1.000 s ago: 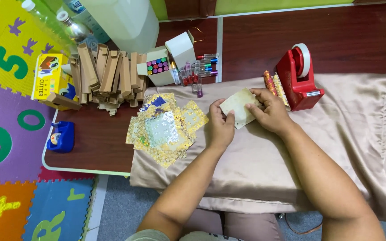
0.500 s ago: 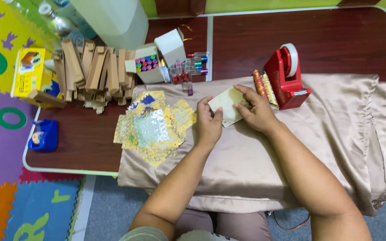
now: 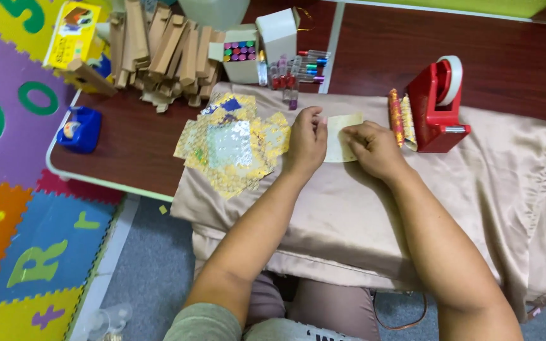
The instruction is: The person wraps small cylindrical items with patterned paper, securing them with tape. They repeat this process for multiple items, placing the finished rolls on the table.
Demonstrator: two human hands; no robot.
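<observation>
Landmark: the red tape dispenser (image 3: 436,106), standing on the beige cloth (image 3: 475,189); every place below is told from it.
Paper: a small pale-yellow paper piece (image 3: 338,136) lies flat on the cloth just beside the dispenser on its left, with a gold-patterned roll (image 3: 397,117) between the two.
Long axis: the paper's longer side runs away from the person, roughly parallel to the dispenser's near face (its lower edge is hidden under the fingers, so the full outline cannot be told).
Left hand: the left hand (image 3: 306,142) is farther from the dispenser, fingers curled down on the paper's left edge, pressing rather than lifting.
Right hand: the right hand (image 3: 374,148) is the nearer one to the dispenser, fingertips pinching or pressing the paper's right edge; which of the two, I cannot tell.
Nearer hand: both touch the paper, one on each side, so it lies straight ahead between them.
Beyond the left hand: a loose heap of gold foil sheets (image 3: 232,148), well apart from the dispenser.
Surface: a dark wood table (image 3: 127,142), partly draped by the cloth.
Far edge: wooden blocks (image 3: 159,50), a box of coloured markers (image 3: 240,53), a blue toy (image 3: 78,128).
Room: a foam letter mat (image 3: 14,208) on the floor, left of the table.
</observation>
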